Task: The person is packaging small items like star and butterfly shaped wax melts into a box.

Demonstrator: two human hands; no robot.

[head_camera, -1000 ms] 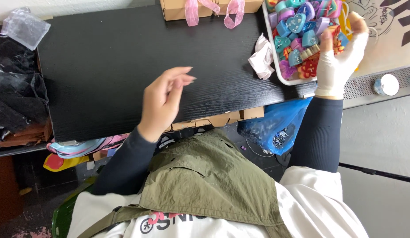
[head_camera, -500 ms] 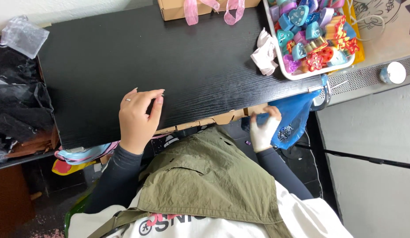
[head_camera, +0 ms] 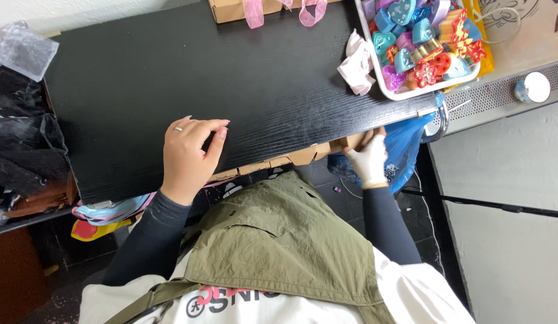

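My bare left hand (head_camera: 189, 153) rests palm down on the black table (head_camera: 189, 78) near its front edge, fingers loosely curled, holding nothing. My right hand (head_camera: 368, 157), in a white glove, reaches under the table's front edge and touches the end of a row of brown cardboard boxes (head_camera: 303, 156) that stick out below the tabletop. A blue plastic bag (head_camera: 405, 150) hangs right beside that hand. Whether the right hand grips a box is hidden by the table edge.
A white tray (head_camera: 387, 93) full of several colourful heart and flower pieces sits at the back right. A crumpled pale cloth (head_camera: 358, 66) lies next to it. Cardboard boxes with pink ribbon (head_camera: 255, 9) stand at the back. Black bags (head_camera: 24, 138) lie left.
My right hand left the tray, dropped below the table and moved up to the cardboard boxes. My left hand came down onto the table near its front edge.
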